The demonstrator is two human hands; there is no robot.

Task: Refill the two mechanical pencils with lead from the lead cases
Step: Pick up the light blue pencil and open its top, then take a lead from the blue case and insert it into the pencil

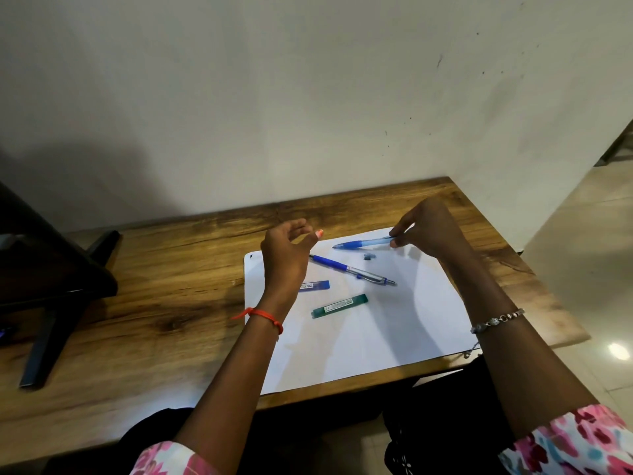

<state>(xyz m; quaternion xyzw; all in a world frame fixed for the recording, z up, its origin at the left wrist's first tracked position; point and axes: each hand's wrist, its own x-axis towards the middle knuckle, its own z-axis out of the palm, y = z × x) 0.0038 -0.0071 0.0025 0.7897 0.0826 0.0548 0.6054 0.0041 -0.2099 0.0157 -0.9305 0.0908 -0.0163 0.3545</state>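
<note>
My right hand [428, 228] pinches the back end of a light blue mechanical pencil [363, 243], held nearly level just above the white sheet [376, 330]. A small grey cap [369, 256] lies on the sheet below that pencil. A second pencil [352, 270], dark blue with a silver barrel, lies slantwise in the middle. My left hand [287, 252] hovers over the sheet with fingers curled and apart, holding nothing that I can see. It partly covers a blue lead case [317, 285]. A green lead case [339, 306] lies free nearer to me.
The sheet lies on a wooden table [154, 296] against a pale wall. A black stand [51, 286] occupies the table's left side. The table's right edge drops to a tiled floor [582, 234].
</note>
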